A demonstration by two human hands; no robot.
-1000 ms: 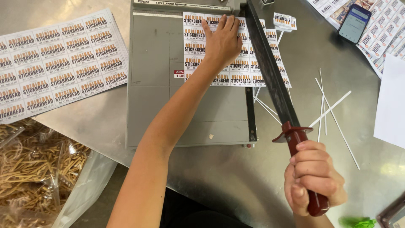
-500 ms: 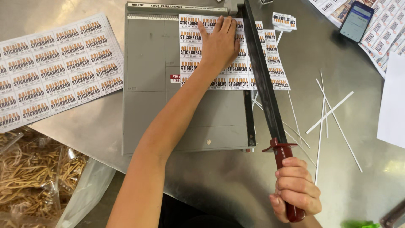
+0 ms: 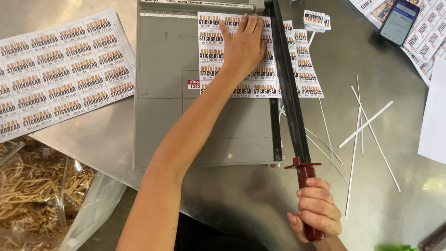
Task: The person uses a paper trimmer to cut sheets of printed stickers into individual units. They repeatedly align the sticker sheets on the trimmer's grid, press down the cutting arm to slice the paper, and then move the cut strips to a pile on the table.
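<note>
Lowered further since a second ago, your cutter arm nears the label sheet on the trimmer bed — right hand clenched round its handle, left hand spread flat — fingertips risk the blade.

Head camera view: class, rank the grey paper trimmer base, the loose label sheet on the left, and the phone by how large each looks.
1. Grey paper trimmer base
2. Loose label sheet, partly cut off by the frame edge
3. Phone, clearly smallest

Label sheet, white w/ orange-black printed labels, lies flat at upper centre on grey trimmer bed. Cutter arm, dark, long, red handle, runs diagonal to lower right.
</note>
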